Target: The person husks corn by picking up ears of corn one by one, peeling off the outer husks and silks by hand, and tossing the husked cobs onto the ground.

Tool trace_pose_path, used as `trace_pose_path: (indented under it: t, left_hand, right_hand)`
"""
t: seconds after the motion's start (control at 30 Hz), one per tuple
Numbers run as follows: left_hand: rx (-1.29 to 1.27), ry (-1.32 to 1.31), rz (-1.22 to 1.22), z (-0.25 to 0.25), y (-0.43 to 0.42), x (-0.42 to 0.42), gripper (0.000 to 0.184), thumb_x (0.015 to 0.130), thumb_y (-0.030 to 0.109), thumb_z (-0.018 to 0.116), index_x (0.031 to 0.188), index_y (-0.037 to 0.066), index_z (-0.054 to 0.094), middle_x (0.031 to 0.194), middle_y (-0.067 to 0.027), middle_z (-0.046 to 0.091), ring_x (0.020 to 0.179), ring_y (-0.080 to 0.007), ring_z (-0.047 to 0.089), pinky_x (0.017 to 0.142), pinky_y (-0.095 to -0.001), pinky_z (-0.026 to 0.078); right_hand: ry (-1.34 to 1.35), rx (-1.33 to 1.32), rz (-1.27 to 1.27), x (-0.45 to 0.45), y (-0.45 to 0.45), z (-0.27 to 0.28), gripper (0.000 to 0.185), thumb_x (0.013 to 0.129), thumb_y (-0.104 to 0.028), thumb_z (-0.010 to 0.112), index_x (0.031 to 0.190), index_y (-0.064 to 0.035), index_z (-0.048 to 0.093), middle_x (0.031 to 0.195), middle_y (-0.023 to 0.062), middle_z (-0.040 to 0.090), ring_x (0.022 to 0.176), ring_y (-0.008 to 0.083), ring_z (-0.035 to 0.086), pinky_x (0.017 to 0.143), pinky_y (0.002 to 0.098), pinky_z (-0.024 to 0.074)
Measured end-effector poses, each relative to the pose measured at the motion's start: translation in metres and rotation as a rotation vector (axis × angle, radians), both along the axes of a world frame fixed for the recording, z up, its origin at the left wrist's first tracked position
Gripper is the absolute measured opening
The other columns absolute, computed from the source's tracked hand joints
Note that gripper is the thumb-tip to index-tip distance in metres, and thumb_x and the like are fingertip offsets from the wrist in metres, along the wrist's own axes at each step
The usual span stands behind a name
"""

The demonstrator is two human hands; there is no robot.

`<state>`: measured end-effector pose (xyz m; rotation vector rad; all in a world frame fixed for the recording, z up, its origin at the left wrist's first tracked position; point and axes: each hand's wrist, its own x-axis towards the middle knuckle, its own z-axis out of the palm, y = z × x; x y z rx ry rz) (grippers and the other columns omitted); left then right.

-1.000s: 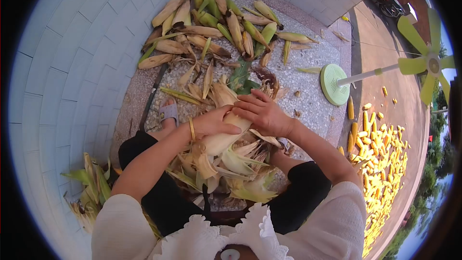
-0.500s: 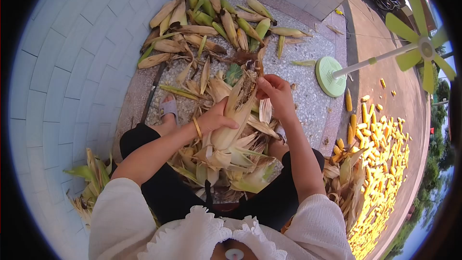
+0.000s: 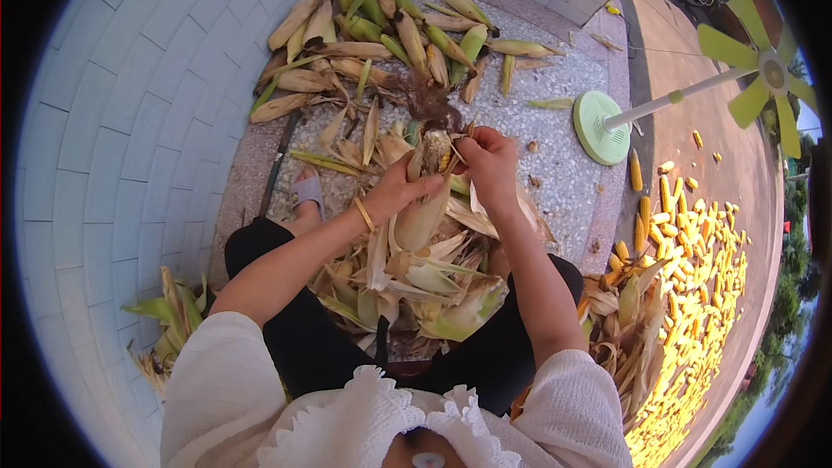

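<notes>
An ear of corn (image 3: 433,154) stands with its tip away from me, its upper end bared to pale and a few yellow kernels, its lower part still wrapped in dry husk (image 3: 422,224). My left hand (image 3: 400,193) is closed round the ear from the left, thumb across the front. On the other side my right hand (image 3: 488,165) pinches a strip of husk beside the tip, the fingertips partly hidden. Loose husks (image 3: 433,282) are heaped between my legs, below the ear.
Unhusked corn ears (image 3: 373,30) lie piled on the speckled floor ahead. A green-based fan (image 3: 598,127) stands to the right. Beyond it, husked yellow cobs (image 3: 702,286) cover the ground. A tiled wall (image 3: 113,165) rises at left, with husks (image 3: 165,321) near it.
Husk has come away from the ear's upper end, baring kernels. My right hand has pulled husk slightly toward me, and my left hand has moved up the ear.
</notes>
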<state>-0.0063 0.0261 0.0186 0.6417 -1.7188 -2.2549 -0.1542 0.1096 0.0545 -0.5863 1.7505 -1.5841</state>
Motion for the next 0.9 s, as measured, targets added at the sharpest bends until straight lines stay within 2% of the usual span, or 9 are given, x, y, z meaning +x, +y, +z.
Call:
trace_pose_path:
  t: [0.2, 0.27, 0.37, 0.53, 0.6, 0.73, 0.77, 0.83, 0.9]
  left_hand:
    - [0.000, 0.127, 0.330, 0.007, -0.016, -0.011, 0.030, 0.084, 0.027, 0.069, 0.098, 0.002, 0.061, 0.089, 0.0003, 0.062, 0.080, -0.0089, 0.055, 0.076, -0.0254, 0.045]
    - [0.052, 0.133, 0.375, 0.008, -0.027, -0.011, 0.028, 0.084, 0.025, 0.069, 0.101, 0.003, 0.061, 0.091, -0.0010, 0.063, 0.083, -0.0107, 0.058, 0.075, -0.0271, 0.047]
    - [0.584, 0.191, 0.559, -0.005, -0.068, -0.003, 0.032, 0.086, 0.027, 0.066, 0.107, 0.004, 0.058, 0.100, -0.0078, 0.064, 0.089, -0.0200, 0.063, 0.075, -0.0356, 0.052]
    - [0.675, 0.276, 0.564, -0.008, -0.080, -0.005, 0.039, 0.087, 0.033, 0.063, 0.110, 0.002, 0.057, 0.104, -0.0096, 0.063, 0.090, -0.0228, 0.063, 0.078, -0.0371, 0.052]
    - [0.668, 0.189, 0.557, -0.018, -0.073, -0.014, 0.040, 0.085, 0.033, 0.065, 0.110, 0.003, 0.058, 0.105, -0.0083, 0.063, 0.089, -0.0217, 0.063, 0.078, -0.0354, 0.052]
    - [0.603, 0.036, 0.596, -0.034, -0.077, -0.016, 0.045, 0.080, 0.035, 0.070, 0.108, 0.001, 0.059, 0.104, -0.0094, 0.063, 0.086, -0.0208, 0.062, 0.077, -0.0343, 0.051]
    - [0.598, 0.034, 0.606, -0.040, -0.086, -0.014, 0.045, 0.080, 0.035, 0.070, 0.108, 0.001, 0.059, 0.104, -0.0094, 0.063, 0.086, -0.0208, 0.062, 0.077, -0.0343, 0.051]
    - [0.411, -0.051, 0.827, -0.045, -0.113, -0.003, 0.047, 0.079, 0.035, 0.071, 0.106, -0.001, 0.058, 0.098, -0.0111, 0.063, 0.083, -0.0215, 0.061, 0.074, -0.0353, 0.051]
    - [0.460, 0.059, 0.955, -0.036, -0.149, 0.028, 0.047, 0.080, 0.035, 0.069, 0.104, -0.002, 0.055, 0.091, -0.0123, 0.062, 0.076, -0.0249, 0.062, 0.070, -0.0398, 0.053]
  right_hand:
    - [-0.257, -0.109, -0.022, 0.022, -0.009, -0.018, 0.011, 0.085, -0.003, 0.055, 0.089, 0.0049, 0.061, 0.075, 0.0073, 0.063, 0.053, 0.0130, 0.058, 0.052, 0.0251, 0.0489]
    - [-0.339, -0.121, -0.045, 0.022, -0.005, -0.016, 0.009, 0.087, -0.003, 0.055, 0.091, 0.0036, 0.060, 0.079, 0.0077, 0.063, 0.055, 0.0145, 0.058, 0.057, 0.0262, 0.0490]
    - [-0.429, -0.204, -0.096, 0.013, 0.011, -0.020, 0.013, 0.087, -0.004, 0.058, 0.098, 0.0013, 0.060, 0.084, 0.0062, 0.063, 0.065, 0.0134, 0.058, 0.062, 0.0266, 0.0469]
    - [-0.244, -0.325, 0.052, 0.025, -0.001, -0.004, 0.018, 0.089, -0.005, 0.055, 0.107, -0.0028, 0.059, 0.094, 0.0018, 0.062, 0.085, 0.0090, 0.056, 0.075, 0.0254, 0.0458]
    - [-0.584, -0.483, 0.057, 0.038, -0.018, 0.003, 0.022, 0.094, -0.008, 0.049, 0.115, -0.0036, 0.054, 0.099, 0.0021, 0.061, 0.081, 0.0089, 0.054, 0.074, 0.0230, 0.0436]
    - [-0.724, -0.440, 0.057, 0.047, -0.029, -0.007, 0.013, 0.097, -0.012, 0.044, 0.105, -0.0059, 0.052, 0.084, -0.0016, 0.054, 0.061, 0.0070, 0.040, 0.055, 0.0234, 0.0348]
    - [-0.731, -0.336, -0.021, 0.052, -0.028, 0.000, 0.008, 0.096, -0.013, 0.046, 0.091, -0.0077, 0.048, 0.071, -0.0032, 0.041, 0.054, 0.0070, 0.031, 0.051, 0.0256, 0.0305]
    - [-0.717, -0.266, 0.032, 0.059, -0.008, 0.018, 0.007, 0.096, -0.013, 0.047, 0.091, -0.0079, 0.048, 0.071, -0.0034, 0.040, 0.053, 0.0064, 0.030, 0.051, 0.0243, 0.0299]
    - [-0.683, -0.218, 0.123, 0.053, 0.028, 0.028, 0.005, 0.096, -0.012, 0.047, 0.093, -0.0083, 0.049, 0.070, -0.0039, 0.040, 0.050, 0.0049, 0.029, 0.051, 0.0215, 0.0282]
